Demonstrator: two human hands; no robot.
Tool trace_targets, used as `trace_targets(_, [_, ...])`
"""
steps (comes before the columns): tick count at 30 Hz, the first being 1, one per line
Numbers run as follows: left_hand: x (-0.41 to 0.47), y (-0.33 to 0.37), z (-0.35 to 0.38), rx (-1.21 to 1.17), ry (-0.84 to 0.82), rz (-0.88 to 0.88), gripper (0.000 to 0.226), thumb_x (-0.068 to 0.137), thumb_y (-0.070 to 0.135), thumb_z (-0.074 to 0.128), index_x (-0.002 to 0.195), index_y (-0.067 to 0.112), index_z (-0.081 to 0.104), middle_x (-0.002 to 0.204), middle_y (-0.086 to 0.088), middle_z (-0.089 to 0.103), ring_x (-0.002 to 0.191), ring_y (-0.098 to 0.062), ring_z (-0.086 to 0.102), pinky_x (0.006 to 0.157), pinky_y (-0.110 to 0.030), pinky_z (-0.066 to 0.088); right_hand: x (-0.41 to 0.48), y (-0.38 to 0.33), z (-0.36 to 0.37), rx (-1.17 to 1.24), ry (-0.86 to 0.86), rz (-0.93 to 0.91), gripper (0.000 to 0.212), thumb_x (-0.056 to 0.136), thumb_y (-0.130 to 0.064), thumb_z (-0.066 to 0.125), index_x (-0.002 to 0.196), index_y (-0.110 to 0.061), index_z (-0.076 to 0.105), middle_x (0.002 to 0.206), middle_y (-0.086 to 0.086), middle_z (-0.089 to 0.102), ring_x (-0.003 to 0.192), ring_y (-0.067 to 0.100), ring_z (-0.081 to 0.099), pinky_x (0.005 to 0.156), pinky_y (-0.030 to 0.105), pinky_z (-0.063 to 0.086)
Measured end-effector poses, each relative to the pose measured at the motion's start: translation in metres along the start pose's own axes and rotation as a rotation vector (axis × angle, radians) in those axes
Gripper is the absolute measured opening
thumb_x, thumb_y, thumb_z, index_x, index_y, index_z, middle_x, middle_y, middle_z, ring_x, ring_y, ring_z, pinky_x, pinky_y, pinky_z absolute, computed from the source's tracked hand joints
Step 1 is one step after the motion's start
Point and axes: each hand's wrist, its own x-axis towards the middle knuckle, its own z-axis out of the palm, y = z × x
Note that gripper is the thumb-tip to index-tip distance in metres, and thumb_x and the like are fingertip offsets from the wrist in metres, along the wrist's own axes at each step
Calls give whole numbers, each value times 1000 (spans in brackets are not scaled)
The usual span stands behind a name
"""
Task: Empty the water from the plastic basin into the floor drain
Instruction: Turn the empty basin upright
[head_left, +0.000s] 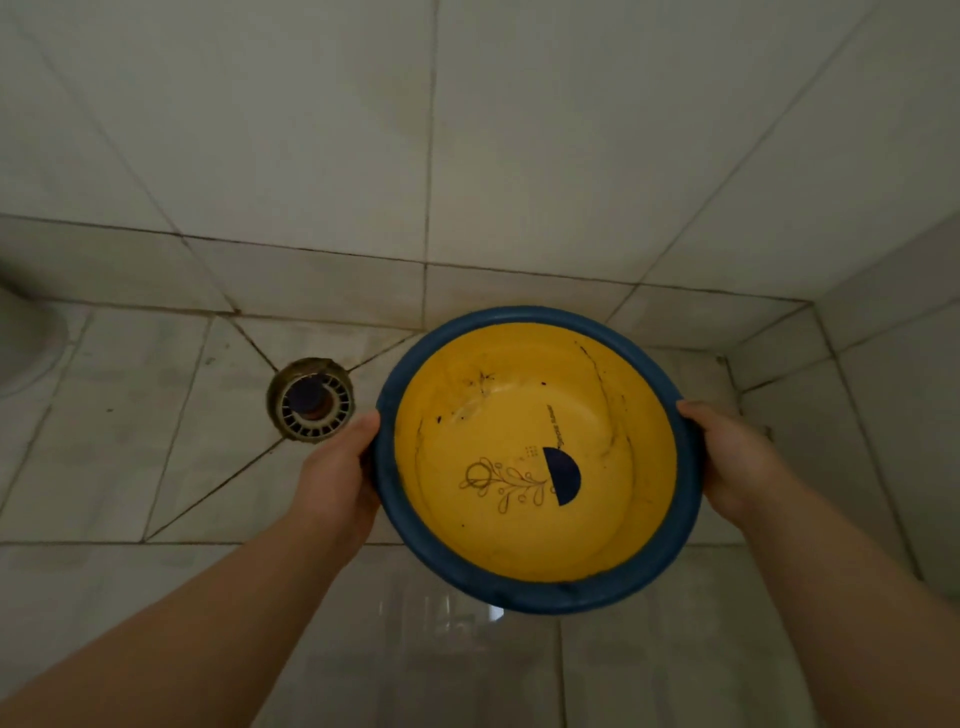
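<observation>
The round plastic basin (524, 462), yellow inside with a blue rim, is held above the pale tiled floor (130, 467), its open mouth tipped toward the camera. The left hand (340, 467) is closed on its left rim, the right hand (727, 457) on its right rim, forearms reaching in from the near edge. The round slotted floor drain (310, 400) sits just left of the basin, near the tiled wall (311, 130).
</observation>
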Motion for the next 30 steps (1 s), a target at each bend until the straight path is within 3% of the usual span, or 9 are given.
trace_targets(8, [3,-8,65,97,-38,41,29,98,24,44,116,12,62,100,-5,68,90,-21,64,72,-33,51,16,11,-48,99,70,11,17,93,-25,48,94,-15,62,84,5,63,76,19,57,64,31,46])
trace_targets(11, [5,-12,82,118,-6,38,24,97,21,46,112,12,62,92,-4,67,83,-20,62,68,-33,51,23,19,-60,123,97,24,20,93,-25,48,104,-15,61,85,3,62,76,19,56,66,31,47])
trace_targets(17, [12,-32,95,272,6,55,35,98,15,42,131,13,55,92,-2,65,84,-20,60,79,-35,50,32,43,-76,174,80,52,22,96,-24,45,114,-18,56,85,0,61,78,16,56,69,28,46])
trace_targets(22, [16,-43,96,434,16,61,39,101,16,35,137,20,50,96,0,64,88,-18,59,81,-36,50,41,61,-80,152,56,59,37,96,-28,44,129,-17,54,96,-1,65,84,15,59,65,28,46])
trace_targets(25, [16,-45,97,495,1,73,39,102,16,34,138,21,48,111,-6,63,93,-21,58,86,-38,47,47,67,-83,142,37,50,43,95,-32,46,136,-20,49,123,4,63,97,17,59,74,28,49])
trace_targets(28, [19,-45,97,535,3,91,40,102,18,34,140,21,46,121,-7,60,104,-24,56,88,-37,46,46,70,-79,120,6,42,42,97,-30,42,138,-21,46,125,4,60,95,14,58,75,26,48])
trace_targets(30, [21,-45,97,566,4,110,40,102,18,35,141,19,44,124,-9,58,107,-25,55,90,-36,46,44,73,-78,105,-3,36,43,98,-29,39,140,-22,43,129,4,59,103,18,58,83,31,49])
